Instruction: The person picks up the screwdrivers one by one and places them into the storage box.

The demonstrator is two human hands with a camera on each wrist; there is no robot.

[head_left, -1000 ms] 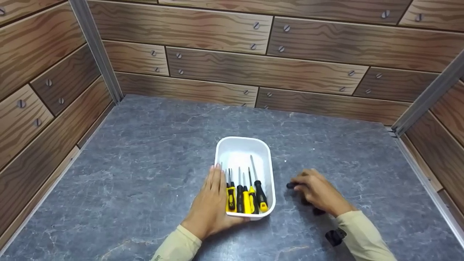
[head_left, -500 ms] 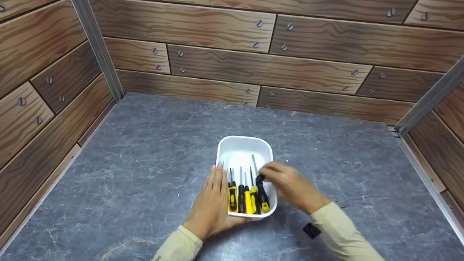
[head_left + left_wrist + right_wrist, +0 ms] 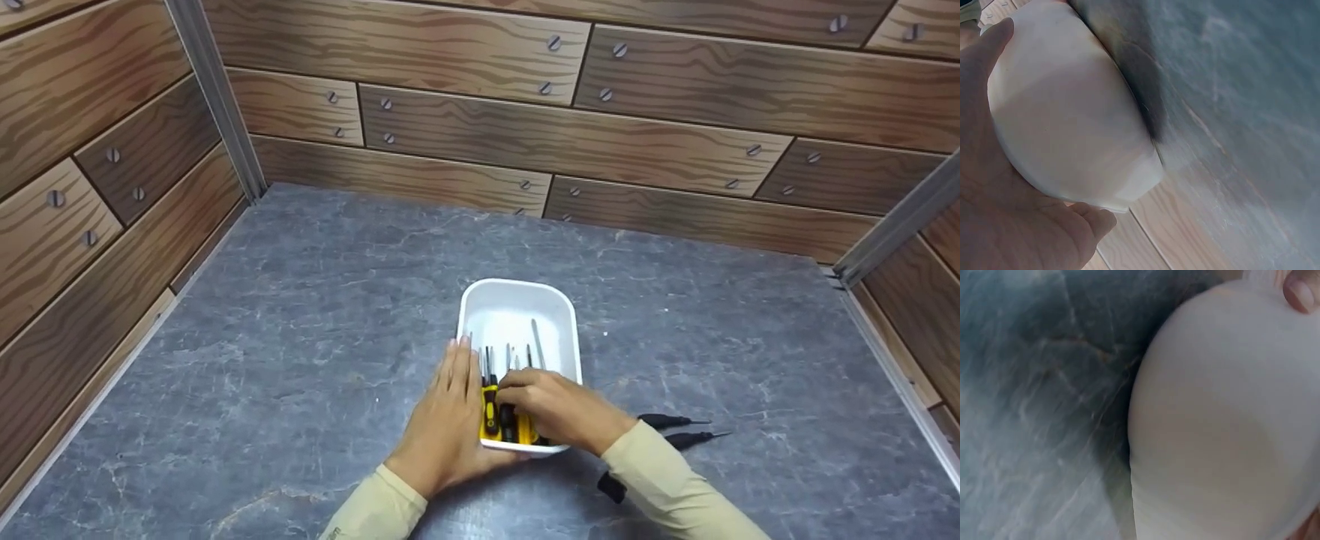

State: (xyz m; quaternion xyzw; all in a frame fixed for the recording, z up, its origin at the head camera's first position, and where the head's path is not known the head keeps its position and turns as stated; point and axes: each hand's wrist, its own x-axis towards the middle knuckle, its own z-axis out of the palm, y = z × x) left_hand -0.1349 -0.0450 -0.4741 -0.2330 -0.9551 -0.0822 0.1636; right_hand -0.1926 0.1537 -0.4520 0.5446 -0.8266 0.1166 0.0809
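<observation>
A white plastic container stands on the table, holding several screwdrivers with black and yellow handles, shafts pointing away from me. My left hand grips its near left corner, fingers along the left wall and thumb across the near wall. The left wrist view has that hand around the white wall. My right hand is inside the container over the handles, fingers curled on a black-handled screwdriver that is mostly hidden. The container's wall fills much of the right wrist view.
Two black screwdrivers lie on the grey marbled table, right of the container and beside the right forearm. Wood-patterned panels wall off the back and sides. Metal posts mark the corners.
My right hand has moved left from the table into the container, carrying a black screwdriver. Two black screwdrivers on the table have come into sight. The left hand keeps its place on the container.
</observation>
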